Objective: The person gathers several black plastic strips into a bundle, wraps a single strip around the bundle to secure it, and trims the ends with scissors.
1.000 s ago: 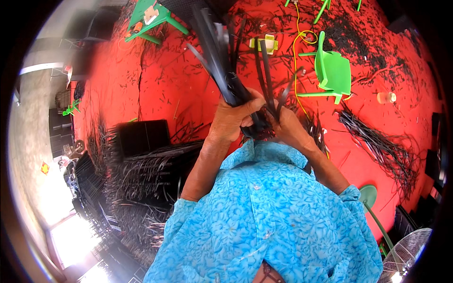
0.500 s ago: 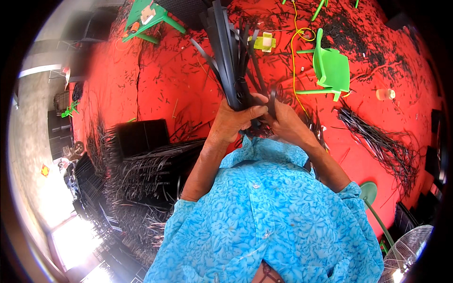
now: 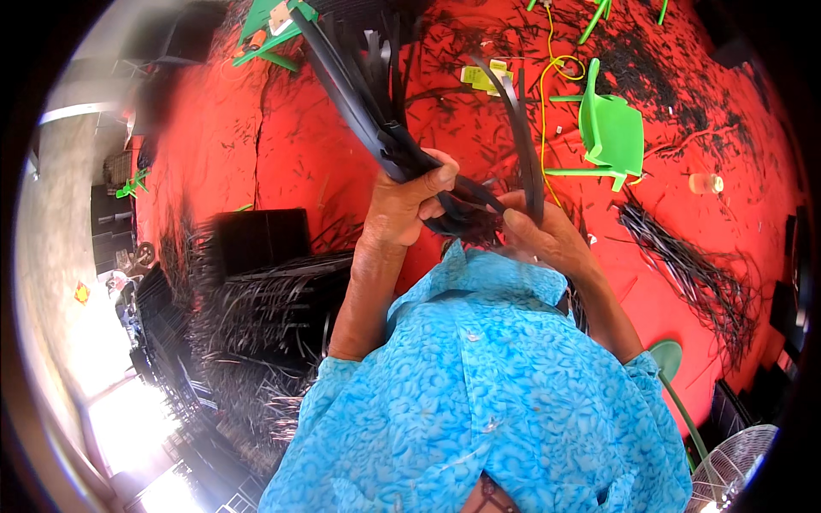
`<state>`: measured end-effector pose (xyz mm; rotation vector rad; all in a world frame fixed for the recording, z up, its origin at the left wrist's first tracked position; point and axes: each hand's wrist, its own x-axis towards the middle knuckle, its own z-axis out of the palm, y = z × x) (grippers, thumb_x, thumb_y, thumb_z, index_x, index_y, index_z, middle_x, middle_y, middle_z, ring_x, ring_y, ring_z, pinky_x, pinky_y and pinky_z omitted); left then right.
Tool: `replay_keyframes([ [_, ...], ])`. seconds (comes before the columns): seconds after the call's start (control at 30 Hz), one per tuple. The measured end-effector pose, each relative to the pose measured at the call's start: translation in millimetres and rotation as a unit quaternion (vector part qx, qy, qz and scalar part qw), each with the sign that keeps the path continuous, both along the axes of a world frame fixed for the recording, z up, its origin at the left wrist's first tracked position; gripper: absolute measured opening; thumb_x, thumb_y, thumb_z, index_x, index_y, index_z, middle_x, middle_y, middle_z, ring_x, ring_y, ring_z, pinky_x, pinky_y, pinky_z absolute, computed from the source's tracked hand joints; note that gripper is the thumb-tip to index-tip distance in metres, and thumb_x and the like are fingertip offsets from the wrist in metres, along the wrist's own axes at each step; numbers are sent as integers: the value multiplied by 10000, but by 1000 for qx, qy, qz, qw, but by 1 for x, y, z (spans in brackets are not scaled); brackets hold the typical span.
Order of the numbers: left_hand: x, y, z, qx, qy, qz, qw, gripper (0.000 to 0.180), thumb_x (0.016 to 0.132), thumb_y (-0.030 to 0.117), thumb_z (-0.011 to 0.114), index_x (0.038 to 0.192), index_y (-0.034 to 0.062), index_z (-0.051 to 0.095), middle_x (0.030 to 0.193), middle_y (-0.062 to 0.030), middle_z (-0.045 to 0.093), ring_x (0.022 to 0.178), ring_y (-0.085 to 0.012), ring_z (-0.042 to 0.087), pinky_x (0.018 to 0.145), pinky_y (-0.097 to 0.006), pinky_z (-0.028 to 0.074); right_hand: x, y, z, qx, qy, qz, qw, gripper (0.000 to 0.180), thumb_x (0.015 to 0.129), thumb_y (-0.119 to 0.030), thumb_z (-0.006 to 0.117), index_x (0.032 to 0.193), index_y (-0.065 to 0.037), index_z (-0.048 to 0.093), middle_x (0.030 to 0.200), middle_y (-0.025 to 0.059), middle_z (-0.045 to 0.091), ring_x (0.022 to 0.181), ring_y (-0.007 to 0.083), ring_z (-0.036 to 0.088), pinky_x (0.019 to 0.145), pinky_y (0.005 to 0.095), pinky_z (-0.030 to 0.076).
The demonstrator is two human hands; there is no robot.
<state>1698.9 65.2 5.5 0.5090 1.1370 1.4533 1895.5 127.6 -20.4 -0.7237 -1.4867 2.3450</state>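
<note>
Over the red, wrinkled floor covering, seen from the head camera, a thick bundle of long, flat, glossy black strips fans out before the chest of a person in a bright-blue, leaf-patterned button shirt. The grip of the left hand is clamped round the bundle near its lower end, with the loose ends slanting up and to the left. Just beside it, the right hand has its grip together on a few slim black strips that stand nearly upright. Print on the yellow-green card box beyond the hands is too small to read, as is any marking on the orange diamond-shaped sign on the pale grey wall. Near the box, a thin yellow cord loops beside a smooth lime-green plastic chair. Off to the right lies a tangled sheaf of dark, ribbon-like strips. By the left forearm, a boxy black form stands above a shaggy mass of black strip ends. A round wire fan cage shows at lower right; a green plastic counter, at upper left.
</note>
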Motion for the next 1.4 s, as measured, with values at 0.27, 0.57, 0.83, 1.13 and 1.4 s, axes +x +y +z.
replay_keyframes([
  [0.27, -3, 1, -4, 29, -69, 5, 997, 190, 762, 122, 622, 934, 50, 587, 697, -17, 517, 411, -49, 347, 396, -209, 281, 3, -6, -10, -94, 66, -76, 990, 200, 878, -229, 476, 917, -43, 538, 561, -54, 377, 452, 21, 328, 402, 171, 266],
  [0.57, 4, -1, -6, -6, -145, 20, 989, 172, 735, 63, 642, 885, 46, 558, 657, -7, 495, 412, -50, 375, 372, -198, 277, -4, -10, -14, -57, 7, -125, 991, 144, 846, -198, 534, 832, -55, 538, 570, -31, 459, 415, 19, 343, 362, 173, 254],
  [0.83, 8, 0, -2, -8, -81, 63, 995, 121, 737, 58, 640, 771, 57, 524, 641, -26, 503, 388, -62, 370, 366, -203, 285, -6, -15, -18, -22, 0, -114, 993, 156, 842, -196, 536, 817, -42, 545, 575, -17, 483, 428, 34, 393, 380, 175, 296],
  [1.13, -2, 4, 0, 1, -65, 71, 995, 143, 746, 71, 632, 851, 52, 537, 661, -31, 512, 401, -57, 370, 373, -198, 289, -2, -20, -18, 5, -1, -115, 993, 209, 871, -211, 486, 859, -18, 564, 577, -19, 466, 460, 35, 401, 400, 177, 307],
  [1.4, 4, -7, -8, -27, -121, -31, 992, 349, 731, 102, 655, 1049, 15, 538, 749, -26, 559, 438, -38, 369, 392, -202, 309, -10, -18, -4, 18, -27, -106, 994, 193, 871, -204, 488, 849, -28, 565, 555, -30, 432, 463, 30, 374, 406, 180, 287],
])
